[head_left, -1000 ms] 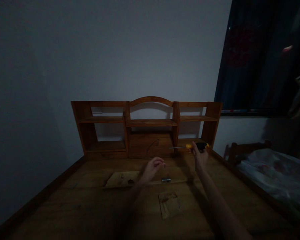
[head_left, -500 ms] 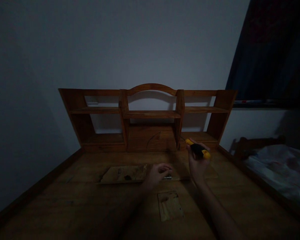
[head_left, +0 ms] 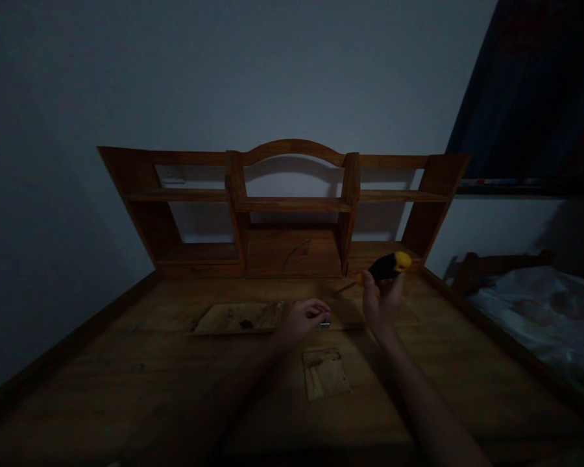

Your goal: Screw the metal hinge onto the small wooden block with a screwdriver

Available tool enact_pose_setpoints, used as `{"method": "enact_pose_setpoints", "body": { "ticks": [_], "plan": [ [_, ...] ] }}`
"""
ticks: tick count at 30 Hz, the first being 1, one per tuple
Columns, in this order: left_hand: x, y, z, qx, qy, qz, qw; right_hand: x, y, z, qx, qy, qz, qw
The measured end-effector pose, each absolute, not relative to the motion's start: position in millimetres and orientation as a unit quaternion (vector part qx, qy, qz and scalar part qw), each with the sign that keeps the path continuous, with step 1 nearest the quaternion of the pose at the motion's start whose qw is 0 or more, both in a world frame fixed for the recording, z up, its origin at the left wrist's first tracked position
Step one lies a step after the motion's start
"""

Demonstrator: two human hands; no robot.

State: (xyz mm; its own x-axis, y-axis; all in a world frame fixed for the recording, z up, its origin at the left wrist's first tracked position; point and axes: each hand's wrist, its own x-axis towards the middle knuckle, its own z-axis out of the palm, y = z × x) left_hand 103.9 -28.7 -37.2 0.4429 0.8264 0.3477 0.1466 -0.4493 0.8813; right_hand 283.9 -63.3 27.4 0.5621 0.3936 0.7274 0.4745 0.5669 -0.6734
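My right hand [head_left: 382, 308] is wrapped round a screwdriver [head_left: 388, 266] with a black and yellow handle. Its thin shaft slants down to the left, and the tip is a short way above and right of my left hand [head_left: 304, 319]. The left thumb and fingers are pinched together; whatever is between them is too small and dark to make out. Just under those fingertips a small shiny metal piece [head_left: 324, 324] sits at the edge of a long wooden board [head_left: 257, 318]. The board lies flat on the wooden desktop [head_left: 150, 389], partly covered by my left hand.
A square wooden piece [head_left: 326, 374] with dark marks lies nearer to me. Along the back of the desktop stands a wooden shelf unit [head_left: 292, 205] against the wall. To the right, beyond the raised desk edge, is a bed-like frame with whitish plastic sheeting [head_left: 530, 311].
The screwdriver has swung round: its shaft pointed up and left, and now slopes down toward my left hand. My left hand keeps its pinch by the metal piece. The whole view has shifted slightly.
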Motion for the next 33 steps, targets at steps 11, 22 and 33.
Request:
{"method": "enact_pose_setpoints", "body": {
  "ticks": [11,22,33],
  "plan": [
    [103.4,-32.3,-32.1,0.747,0.306,0.417,0.417,276.0,-65.0,30.6,-0.404,-0.5,0.163,0.748],
    [104.9,-24.4,-45.4,0.743,0.31,0.426,0.412,269.4,-64.6,20.6,-0.411,-0.551,0.127,0.715],
    [104.3,-25.9,-45.5,0.752,0.298,0.432,0.399,267.8,-68.4,24.5,-0.43,-0.572,0.087,0.693]
  ]
}}
